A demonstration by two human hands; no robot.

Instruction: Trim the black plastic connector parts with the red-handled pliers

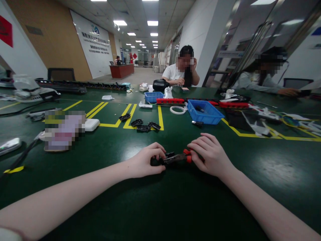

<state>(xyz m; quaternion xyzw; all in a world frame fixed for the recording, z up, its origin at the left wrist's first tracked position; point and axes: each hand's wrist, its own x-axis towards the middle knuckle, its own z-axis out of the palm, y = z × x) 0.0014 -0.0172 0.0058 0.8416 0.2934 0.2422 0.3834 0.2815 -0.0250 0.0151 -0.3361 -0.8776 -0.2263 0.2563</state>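
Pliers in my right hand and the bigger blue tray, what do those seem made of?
Pliers: probably steel, given the grey metallic look; even red handles, likely plastic or rubber. Bigger blue tray: likely moulded plastic, smooth, slightly glossy, judging by its uniform colour.

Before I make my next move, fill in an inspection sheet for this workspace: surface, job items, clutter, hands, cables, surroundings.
Surface: green tabletop, marked with yellow tape lines.
Job items: red-handled pliers, tips at a black piece; whether they grip it, I cannot tell. Four similar black parts lie beyond.
Clutter: large blue bin, small blue bin, white ring, white box.
Hands: left hand holds the black piece; right hand holds the pliers' handles.
Cables: dark cable-like strand on the left; none seen at the hands.
Surroundings: person in white across the table, another person to the right.
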